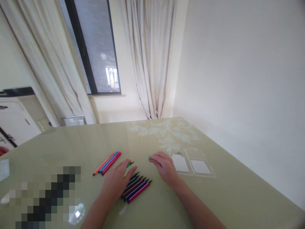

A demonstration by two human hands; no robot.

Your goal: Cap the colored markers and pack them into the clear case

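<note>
My left hand point(115, 179) is closed around a green felt-tip pen point(129, 165), whose dark tip pokes out past the fingers; the rest of the pen is hidden. A small green pen cap point(149, 158) is pinched in my right hand point(164, 167), apart from the pen. Beside and partly under my left hand lies a row of several uncapped felt-tip pens point(139, 192), dark ones and a magenta one, tips pointing away to the right. Beyond my left hand rests a group of several pens point(107, 163) in orange, blue and pink-red.
An open clear plastic case point(207, 175) with white inserts lies on the glossy green table point(226, 200), right of my right hand. Pixelated blocks cover the lower left. A wall point(238, 79) borders the table's right side; curtains point(152, 57) hang behind it.
</note>
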